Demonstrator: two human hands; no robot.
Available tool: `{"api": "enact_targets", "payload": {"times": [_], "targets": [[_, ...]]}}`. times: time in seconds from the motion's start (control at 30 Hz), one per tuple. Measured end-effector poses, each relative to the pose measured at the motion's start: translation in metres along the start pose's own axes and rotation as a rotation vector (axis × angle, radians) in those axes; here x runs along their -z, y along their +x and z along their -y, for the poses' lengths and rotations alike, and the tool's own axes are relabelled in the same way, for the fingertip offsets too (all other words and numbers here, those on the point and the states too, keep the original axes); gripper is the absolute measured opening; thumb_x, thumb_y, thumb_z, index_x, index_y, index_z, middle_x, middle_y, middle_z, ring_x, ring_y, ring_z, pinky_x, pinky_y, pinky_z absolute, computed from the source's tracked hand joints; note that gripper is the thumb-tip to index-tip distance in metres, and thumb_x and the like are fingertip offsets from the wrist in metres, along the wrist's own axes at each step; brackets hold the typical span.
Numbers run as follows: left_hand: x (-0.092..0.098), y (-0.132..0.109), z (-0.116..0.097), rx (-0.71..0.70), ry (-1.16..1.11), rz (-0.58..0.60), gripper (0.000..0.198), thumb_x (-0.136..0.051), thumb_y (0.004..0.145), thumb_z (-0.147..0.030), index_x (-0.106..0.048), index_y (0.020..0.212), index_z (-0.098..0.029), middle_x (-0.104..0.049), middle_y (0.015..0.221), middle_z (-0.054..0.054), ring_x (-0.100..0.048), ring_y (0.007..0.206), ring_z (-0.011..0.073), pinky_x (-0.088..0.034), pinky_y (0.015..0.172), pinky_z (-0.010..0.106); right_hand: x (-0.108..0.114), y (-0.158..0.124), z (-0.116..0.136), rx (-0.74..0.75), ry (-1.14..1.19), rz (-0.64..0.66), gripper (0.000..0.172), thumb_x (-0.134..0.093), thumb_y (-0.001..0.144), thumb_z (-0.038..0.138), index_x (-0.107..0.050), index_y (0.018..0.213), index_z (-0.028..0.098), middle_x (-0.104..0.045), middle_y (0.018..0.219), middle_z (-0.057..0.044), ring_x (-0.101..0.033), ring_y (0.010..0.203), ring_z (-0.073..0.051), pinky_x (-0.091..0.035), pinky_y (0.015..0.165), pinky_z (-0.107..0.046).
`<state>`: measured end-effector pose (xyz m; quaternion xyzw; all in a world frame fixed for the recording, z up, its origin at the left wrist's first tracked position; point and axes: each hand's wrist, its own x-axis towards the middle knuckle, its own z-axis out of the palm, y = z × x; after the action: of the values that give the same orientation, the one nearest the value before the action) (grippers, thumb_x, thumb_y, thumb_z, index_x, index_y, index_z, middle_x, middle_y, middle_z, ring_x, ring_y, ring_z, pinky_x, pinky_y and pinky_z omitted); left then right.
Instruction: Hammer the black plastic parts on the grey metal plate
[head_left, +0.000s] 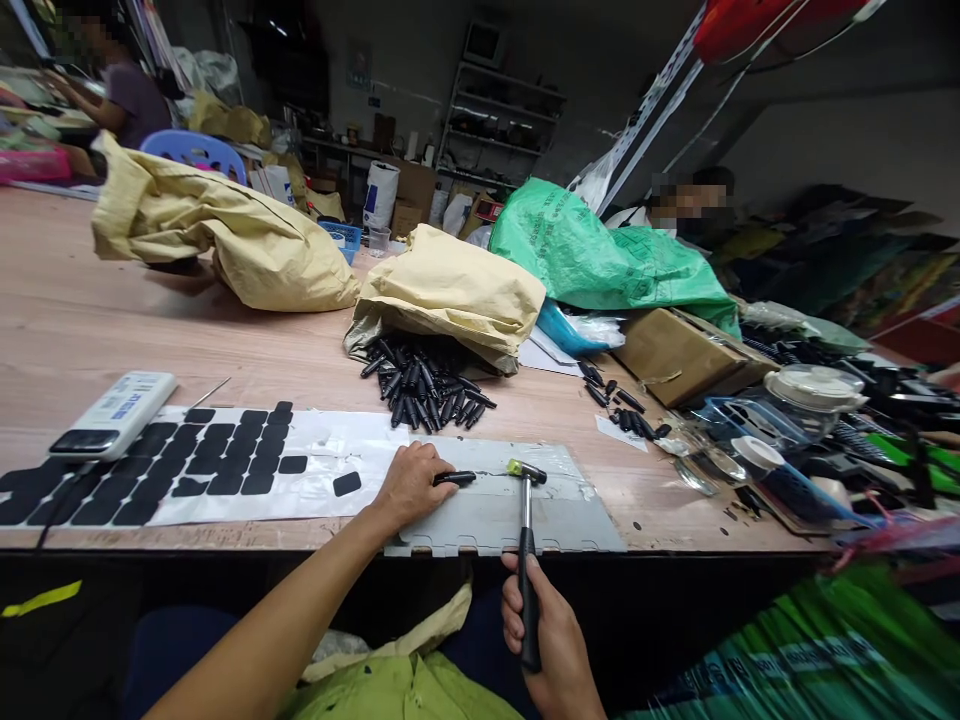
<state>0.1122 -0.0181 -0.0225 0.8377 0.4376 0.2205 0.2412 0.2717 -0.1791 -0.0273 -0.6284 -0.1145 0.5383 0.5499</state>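
Grip of the left hand (411,483) is pinched on a black part (455,479), just right of the pad sheet (187,465). The part is laid flat on the grey plate (570,520), lower centre of the frame. Loose parts (427,385) are piled on the table (225,340) above it. Hammer (526,520) head is set just right of the part's tip; contact cannot be told. Handle is wrapped tight by the right hand (551,630), bottom centre. Judgement: fingertips are best kept back from the struck end, the part pressed flat, the blows kept short and square.
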Motion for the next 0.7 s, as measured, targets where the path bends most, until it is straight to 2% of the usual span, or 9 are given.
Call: {"api": "enact_targets", "payload": {"times": [0.3,0.47,0.57,0.7], "targets": [[0.002,-0.002,-0.001,-0.052,-0.011,-0.014,0.021,-0.059,0.09,-0.036,-0.073,0.096,-0.022,-0.064,0.088,0.004,-0.053,0.087,0.0199,-0.036,0.077,0.034,0.001,0.003,0.0,-0.084,0.134,0.071,0.052,-0.075,0.067,0.06,-0.06,0.093,0.018,-0.044,0.051,0.009,-0.036,0.039,-0.004,-0.024,0.035,-0.016],[0.007,-0.007,-0.005,-0.211,-0.084,-0.081,0.023,-0.054,0.093,-0.035,-0.067,0.101,-0.018,-0.066,0.091,0.006,-0.055,0.087,0.0195,-0.038,0.08,0.034,0.001,0.005,-0.001,-0.085,0.145,0.086,0.052,-0.075,0.067,0.061,-0.06,0.093,0.018,-0.044,0.051,0.009,-0.036,0.039,-0.004,-0.023,0.035,-0.016],[0.012,-0.023,-0.015,-0.342,-0.17,-0.115,0.024,-0.047,0.096,-0.034,-0.062,0.106,-0.018,-0.067,0.094,0.006,-0.057,0.085,0.019,-0.041,0.078,0.033,0.002,0.006,-0.002,-0.078,0.13,0.077,0.054,-0.075,0.065,0.063,-0.06,0.092,0.018,-0.044,0.051,0.009,-0.036,0.038,-0.004,-0.024,0.034,-0.016],[0.013,-0.07,-0.026,-0.452,-0.269,-0.091,0.024,-0.038,0.098,-0.032,-0.057,0.106,-0.018,-0.067,0.087,0.006,-0.059,0.076,0.0177,-0.043,0.072,0.03,0.002,0.006,-0.003,-0.069,0.117,0.075,0.054,-0.075,0.065,0.064,-0.06,0.091,0.019,-0.043,0.051,0.009,-0.036,0.038,-0.005,-0.024,0.034,-0.017]]}}
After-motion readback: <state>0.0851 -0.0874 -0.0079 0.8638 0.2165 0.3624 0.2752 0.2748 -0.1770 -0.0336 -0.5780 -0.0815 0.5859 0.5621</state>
